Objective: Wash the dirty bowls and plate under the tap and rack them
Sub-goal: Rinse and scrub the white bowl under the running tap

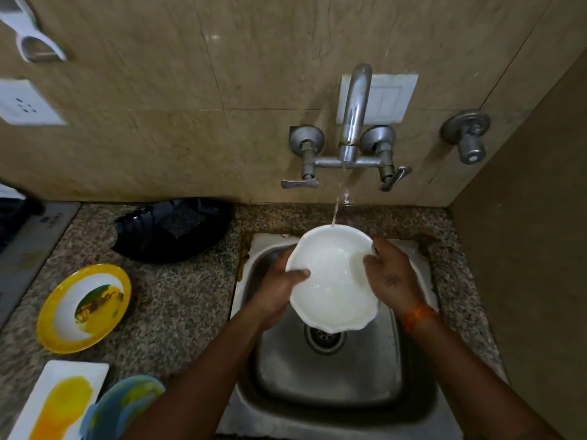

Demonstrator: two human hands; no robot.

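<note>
White scalloped bowl (330, 281) tilted under tap stream; yellow-rimmed dirty plate (84, 308) on counter.

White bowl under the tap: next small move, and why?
Probably tilt the white bowl toward the drain to tip out the rinse water. Both hands, left hand and right hand, grip its rim over the sink; the water stream lands at its far rim, and the inside looks clean.
</note>
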